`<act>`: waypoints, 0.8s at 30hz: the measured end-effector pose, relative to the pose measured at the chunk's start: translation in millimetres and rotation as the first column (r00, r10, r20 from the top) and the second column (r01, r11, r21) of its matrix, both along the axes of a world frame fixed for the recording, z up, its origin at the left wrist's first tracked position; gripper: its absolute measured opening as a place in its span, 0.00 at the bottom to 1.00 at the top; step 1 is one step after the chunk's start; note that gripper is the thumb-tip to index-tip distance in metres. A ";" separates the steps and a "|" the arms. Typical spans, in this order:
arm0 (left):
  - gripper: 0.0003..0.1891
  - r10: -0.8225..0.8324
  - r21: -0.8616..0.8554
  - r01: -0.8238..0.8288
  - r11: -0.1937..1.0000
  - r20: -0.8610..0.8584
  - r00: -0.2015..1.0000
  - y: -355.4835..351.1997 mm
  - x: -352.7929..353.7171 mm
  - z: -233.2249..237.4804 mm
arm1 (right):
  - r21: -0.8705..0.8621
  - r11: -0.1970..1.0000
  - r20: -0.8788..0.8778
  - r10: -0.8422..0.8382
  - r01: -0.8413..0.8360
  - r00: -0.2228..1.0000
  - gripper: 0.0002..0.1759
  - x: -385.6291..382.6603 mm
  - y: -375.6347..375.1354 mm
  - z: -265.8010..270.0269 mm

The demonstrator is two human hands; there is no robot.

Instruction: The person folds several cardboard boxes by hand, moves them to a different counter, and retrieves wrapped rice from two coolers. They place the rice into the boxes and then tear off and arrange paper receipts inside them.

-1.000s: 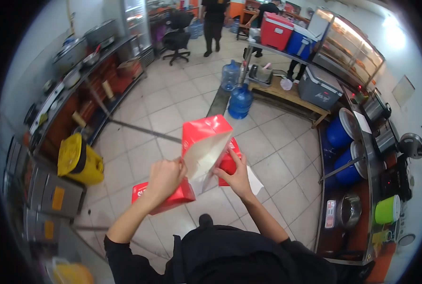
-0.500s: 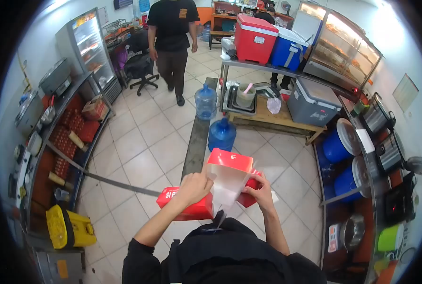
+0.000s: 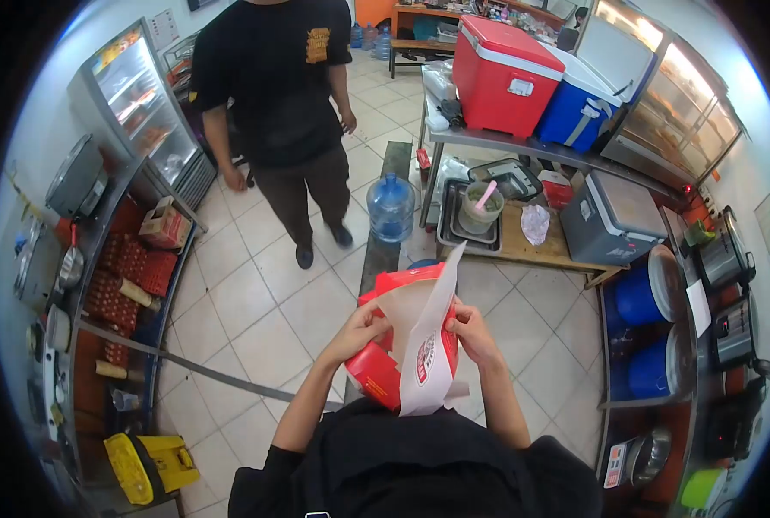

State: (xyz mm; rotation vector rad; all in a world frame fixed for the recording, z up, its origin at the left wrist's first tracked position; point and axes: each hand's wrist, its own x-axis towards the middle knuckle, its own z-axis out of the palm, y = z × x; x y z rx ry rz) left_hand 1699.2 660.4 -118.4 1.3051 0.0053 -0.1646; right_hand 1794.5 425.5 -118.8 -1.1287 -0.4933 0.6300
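Head view: left hand (image 3: 356, 334) and right hand (image 3: 476, 334), fingers curled, grip a red carton (image 3: 374, 375) (pale inside).

1. The red carton (image 3: 373, 376) is held in the air and is open; its inner side is pale brown, and its lower panel carries small yellowish print.
2. The white sheet (image 3: 432, 332), with a red logo, stands steeply along the carton's right part, one pointed corner upward.

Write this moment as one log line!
left hand: grips red-and-white printed cardboard packaging | right hand: grips its other side | ahead: translucent blue plastic jug, upright
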 end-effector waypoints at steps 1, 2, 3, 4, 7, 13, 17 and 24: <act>0.23 0.007 -0.016 -0.007 1.000 0.032 0.999 8.8 20.2 -2.7 | 0.002 1.000 0.001 -0.002 0.002 1.000 0.21 13.4 10.7 -1.4; 0.20 0.016 -0.034 -0.014 0.999 0.061 0.998 18.0 39.1 -5.4 | -0.049 0.997 0.020 -0.059 0.060 0.998 0.22 26.4 20.1 -3.4; 0.20 0.013 -0.038 -0.011 0.999 0.048 0.999 26.9 55.6 -5.1 | -0.102 0.988 0.031 -0.116 0.119 0.993 0.23 33.9 28.2 -1.3; 0.17 0.048 -0.019 -0.047 0.999 0.032 0.998 35.1 71.0 -5.6 | -0.111 0.986 0.013 -0.122 0.123 0.992 0.23 40.9 33.3 0.7; 0.15 0.101 -0.018 -0.101 0.995 -0.020 0.995 54.9 116.7 -14.8 | -0.217 0.890 0.073 -0.394 0.400 0.916 0.29 78.0 38.8 16.0; 0.16 0.242 0.072 -0.238 0.969 -0.049 0.969 45.3 206.6 -13.7 | -0.183 0.857 0.480 -0.349 0.481 0.805 0.30 147.6 37.8 70.5; 0.25 0.260 0.098 -0.256 0.962 -0.027 0.965 36.0 256.6 -0.6 | -0.318 0.683 0.673 -0.327 0.658 0.664 0.20 202.7 57.0 94.6; 0.15 0.462 0.107 -0.460 0.882 0.004 0.887 70.6 316.0 -50.1 | -0.082 0.951 0.314 -0.258 0.297 0.914 0.17 297.7 85.2 106.1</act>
